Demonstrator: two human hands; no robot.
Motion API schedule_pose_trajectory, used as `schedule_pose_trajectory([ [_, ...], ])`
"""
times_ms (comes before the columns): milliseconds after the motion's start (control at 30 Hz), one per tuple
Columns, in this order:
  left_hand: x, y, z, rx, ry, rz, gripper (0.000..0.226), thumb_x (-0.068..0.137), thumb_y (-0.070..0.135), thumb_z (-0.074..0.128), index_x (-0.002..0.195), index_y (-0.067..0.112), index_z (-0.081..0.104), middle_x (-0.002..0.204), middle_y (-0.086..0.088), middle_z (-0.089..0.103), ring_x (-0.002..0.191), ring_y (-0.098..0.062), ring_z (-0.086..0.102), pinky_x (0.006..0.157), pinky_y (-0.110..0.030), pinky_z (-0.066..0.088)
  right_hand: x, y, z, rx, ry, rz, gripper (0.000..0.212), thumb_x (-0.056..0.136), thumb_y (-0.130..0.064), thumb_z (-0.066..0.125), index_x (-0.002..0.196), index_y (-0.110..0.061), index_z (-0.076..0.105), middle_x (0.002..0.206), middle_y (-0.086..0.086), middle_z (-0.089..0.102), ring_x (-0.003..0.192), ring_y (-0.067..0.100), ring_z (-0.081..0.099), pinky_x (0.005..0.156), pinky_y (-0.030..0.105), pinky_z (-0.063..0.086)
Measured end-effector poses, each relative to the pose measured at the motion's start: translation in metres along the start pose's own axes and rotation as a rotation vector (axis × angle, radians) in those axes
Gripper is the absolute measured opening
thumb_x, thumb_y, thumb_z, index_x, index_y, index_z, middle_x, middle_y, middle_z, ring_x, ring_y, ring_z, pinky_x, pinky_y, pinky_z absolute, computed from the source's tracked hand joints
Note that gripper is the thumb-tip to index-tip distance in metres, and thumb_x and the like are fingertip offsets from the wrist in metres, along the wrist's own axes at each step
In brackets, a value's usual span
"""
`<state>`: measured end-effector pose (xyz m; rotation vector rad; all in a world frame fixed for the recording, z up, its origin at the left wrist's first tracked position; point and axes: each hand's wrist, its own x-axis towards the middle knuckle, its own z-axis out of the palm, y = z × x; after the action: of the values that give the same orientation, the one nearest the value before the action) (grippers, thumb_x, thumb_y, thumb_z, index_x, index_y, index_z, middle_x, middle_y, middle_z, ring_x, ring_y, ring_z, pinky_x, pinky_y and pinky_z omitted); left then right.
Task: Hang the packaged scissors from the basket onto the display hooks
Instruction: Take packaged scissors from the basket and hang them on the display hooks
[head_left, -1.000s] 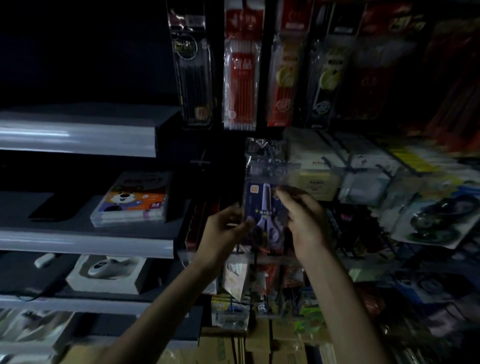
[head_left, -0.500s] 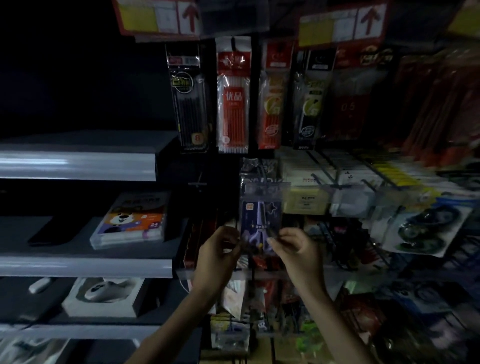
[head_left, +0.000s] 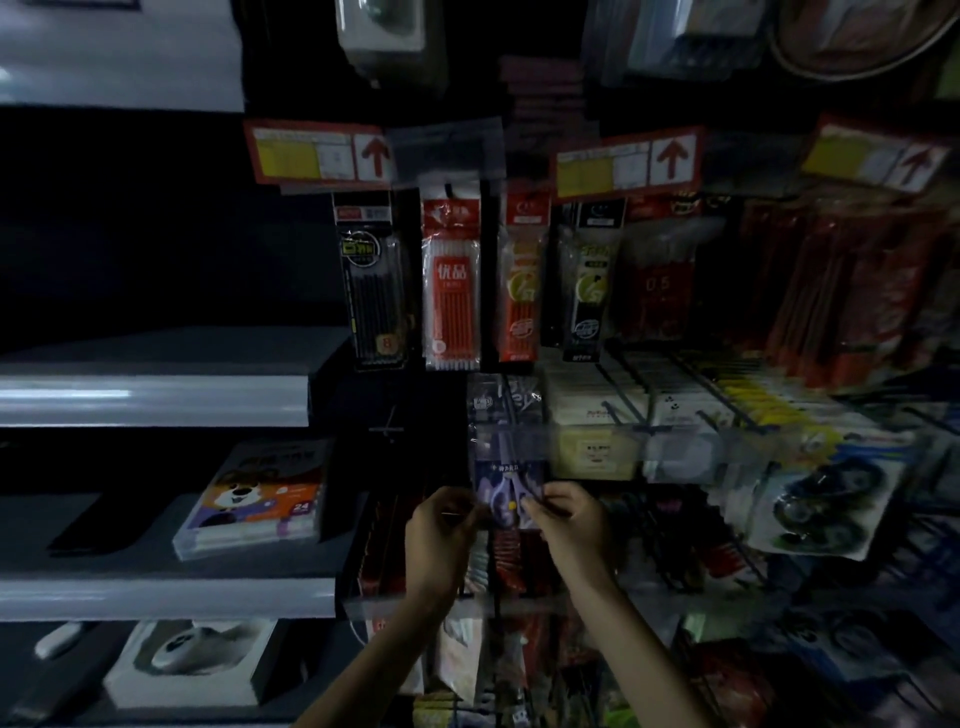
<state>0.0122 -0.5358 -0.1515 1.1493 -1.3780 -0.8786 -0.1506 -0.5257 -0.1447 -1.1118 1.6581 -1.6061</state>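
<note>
So, mid-hang here: our left hand (head_left: 440, 530) and right hand (head_left: 569, 525) pinch the scissors pack (head_left: 506, 486) low down; hooked yet? We can't tell.

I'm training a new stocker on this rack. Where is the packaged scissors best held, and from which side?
Probably the two bottom corners of the packaged scissors, approached from below, left hand pinching one corner and right hand the other. The pack is flat and upright, so a low two-sided grip steadies it and leaves its top edge free for hanging.
</note>
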Motion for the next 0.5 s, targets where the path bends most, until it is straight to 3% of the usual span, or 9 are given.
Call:
schedule_pose_trajectory([
  [100, 0.008, 0.001, 0.004, 0.016, 0.032, 0.014, 0.008, 0.091, 0.02, 0.081, 0.094, 0.024, 0.075, 0.086, 0.004, 0.079, 0.08, -0.01, 0.076, 0.068, -0.028, 0.059, 0.008, -0.001, 0.006, 0.012, 0.031, 0.002, 0.02, 0.083, -0.017, 0.085, 0.087, -0.025, 0.067, 0.088, -0.001, 0.073, 0.083, 0.018, 0.072, 0.077, 0.042, 0.06],
  [233, 0.015, -0.008, 0.006, 0.023, 0.02, -0.019, 0.003, 0.091, 0.023, 0.08, 0.093, 0.021, 0.078, 0.086, 0.006, 0.08, 0.083, -0.009, 0.077, 0.079, -0.037, 0.063, 0.014, -0.001, 0.013, -0.003, 0.039, -0.028, 0.02, 0.084, -0.013, 0.084, 0.089, -0.021, 0.066, 0.083, -0.005, 0.069, 0.083, 0.018, 0.07, 0.071, 0.031, 0.054],
  [400, 0.017, -0.018, 0.008, 0.053, 0.045, 0.008, 0.019, 0.097, 0.018, 0.075, 0.116, 0.018, 0.077, 0.102, 0.012, 0.078, 0.095, 0.0, 0.073, 0.083, -0.021, 0.059, 0.014, 0.004, 0.015, 0.016, -0.023, -0.008, 0.03, 0.088, -0.016, 0.08, 0.115, -0.015, 0.067, 0.092, -0.006, 0.069, 0.082, 0.005, 0.066, 0.072, 0.023, 0.05],
  [500, 0.018, -0.02, 0.008, 0.026, 0.021, 0.029, 0.022, 0.098, 0.013, 0.072, 0.117, 0.023, 0.074, 0.108, 0.013, 0.076, 0.102, -0.002, 0.073, 0.088, -0.026, 0.059, 0.012, 0.004, 0.017, 0.051, -0.023, -0.037, 0.031, 0.09, -0.01, 0.077, 0.117, -0.018, 0.065, 0.093, -0.011, 0.069, 0.081, -0.001, 0.065, 0.065, 0.009, 0.049],
])
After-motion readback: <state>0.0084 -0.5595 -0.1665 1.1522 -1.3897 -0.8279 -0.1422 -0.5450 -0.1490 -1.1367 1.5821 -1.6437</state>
